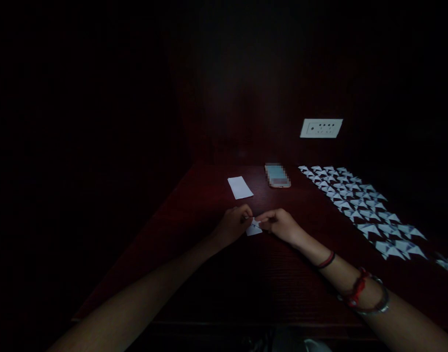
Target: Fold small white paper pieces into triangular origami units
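A small folded piece of white paper [254, 229] is between my two hands, low over the dark red table. My left hand [238, 221] pinches its left side, fingers curled. On the right side, my right hand [279, 225] grips the paper between thumb and fingers. Faint crease lines cross the paper's middle, and its upper edge is partly covered by my fingertips. Just beyond my hands lies a flat stack of white paper [240, 187].
A phone [278, 176] lies at the back of the table [194, 205]. Rows of folded paper pieces [359, 203] cover the right side, with more at the far right edge. A socket panel [321, 128] is on the wall behind. Bracelets circle my right forearm.
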